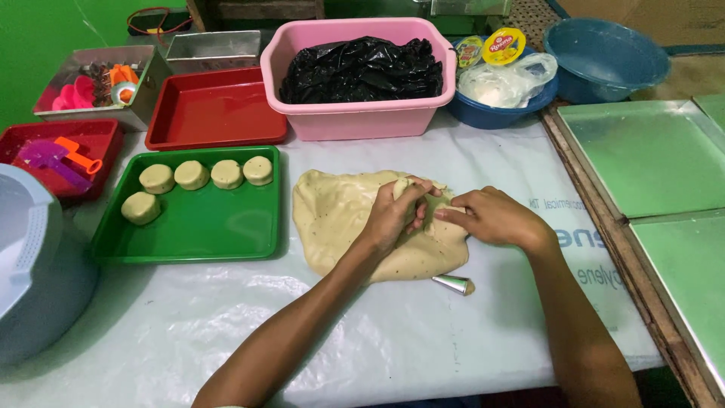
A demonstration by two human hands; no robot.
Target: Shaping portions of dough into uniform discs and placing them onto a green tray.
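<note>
The bench, covered with a pale plastic sheet, carries everything here. At its back edge sits a pink tub lined with a black bag, with a red tray to its left and a blue bowl off to the right. In front of the red tray lies a green tray holding five round dough pucks, four in a row and one below at the left. Just right of that tray, a flat sheet of speckled dough is spread on the bench. Both forearms reach in from the near edge and meet over the sheet's right part. The left hand is curled, its fingers closed on a small lump of dough at the sheet's top edge. The right hand lies palm down, fingers together and pressed onto the dough beside the left. A small metal cone rests on the bench just below the sheet.
</note>
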